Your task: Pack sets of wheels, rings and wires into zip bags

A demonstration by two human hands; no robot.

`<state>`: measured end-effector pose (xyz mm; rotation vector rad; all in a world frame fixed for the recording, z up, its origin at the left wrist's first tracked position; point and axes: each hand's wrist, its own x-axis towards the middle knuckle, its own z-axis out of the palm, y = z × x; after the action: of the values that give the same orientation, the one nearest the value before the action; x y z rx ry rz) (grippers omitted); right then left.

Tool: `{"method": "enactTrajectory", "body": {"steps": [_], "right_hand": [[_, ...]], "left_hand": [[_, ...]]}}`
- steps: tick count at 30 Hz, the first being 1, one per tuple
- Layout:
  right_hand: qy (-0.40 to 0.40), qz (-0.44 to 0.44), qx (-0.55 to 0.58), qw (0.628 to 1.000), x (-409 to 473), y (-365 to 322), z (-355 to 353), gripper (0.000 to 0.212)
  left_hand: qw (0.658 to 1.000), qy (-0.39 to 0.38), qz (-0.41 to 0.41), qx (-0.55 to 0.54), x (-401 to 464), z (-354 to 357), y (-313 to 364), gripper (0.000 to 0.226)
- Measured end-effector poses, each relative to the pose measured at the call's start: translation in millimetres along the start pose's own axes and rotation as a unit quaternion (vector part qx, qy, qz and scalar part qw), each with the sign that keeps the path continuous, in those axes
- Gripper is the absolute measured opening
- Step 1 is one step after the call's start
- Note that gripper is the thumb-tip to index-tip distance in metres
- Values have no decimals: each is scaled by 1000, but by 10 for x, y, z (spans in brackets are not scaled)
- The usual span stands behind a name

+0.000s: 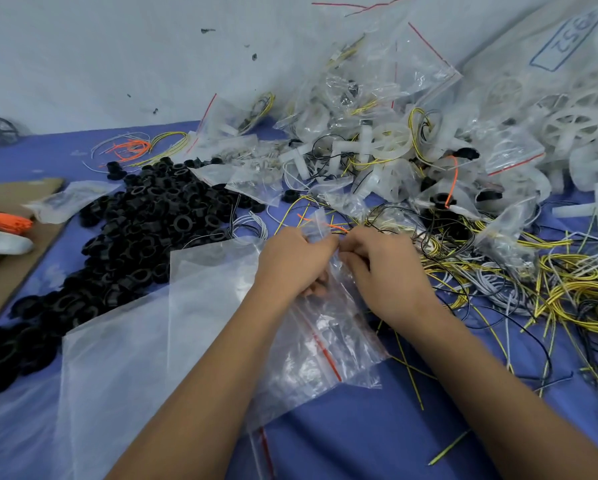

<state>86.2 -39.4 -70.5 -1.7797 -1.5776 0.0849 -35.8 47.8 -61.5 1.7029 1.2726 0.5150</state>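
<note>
A small clear zip bag sits in the middle of the desk, over more empty bags. The left hand and right hand both pinch its top. It looks like opening time; next, wires from the right go inside.

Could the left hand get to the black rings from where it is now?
Probably yes: the black rings lie heaped just left of the left hand, nothing over them there. But it is gripping a zip bag with the right hand.
</note>
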Motion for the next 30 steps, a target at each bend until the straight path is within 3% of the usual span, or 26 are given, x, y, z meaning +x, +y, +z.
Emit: {"method": "enactTrajectory", "body": {"steps": [3,9,13,18,20,26,30], "right_hand": [[-30,-47,-1,998,-6,-51,20,9],[-46,-52,5,998,-1,-8,41,19],[-32,-20,8,999,-8,4,50,22],[7,33,99,995,1,-12,42,8],[15,53,110,992,11,-9,25,14],[-25,99,195,975,-7,-25,-26,22],[-53,131,237,961,-4,-9,-30,13]], "left_hand": [[1000,13,23,2,16,8,-25,26],[999,18,45,-4,53,2,-62,36],[998,-29,33,-52,38,-27,-38,30],[994,-69,32,-80,2,-83,-14,24],[992,-79,36,-90,-12,-106,-8,22],[978,-146,87,-121,-68,-172,-9,35],[974,-168,97,-118,-75,-195,-34,36]]}}
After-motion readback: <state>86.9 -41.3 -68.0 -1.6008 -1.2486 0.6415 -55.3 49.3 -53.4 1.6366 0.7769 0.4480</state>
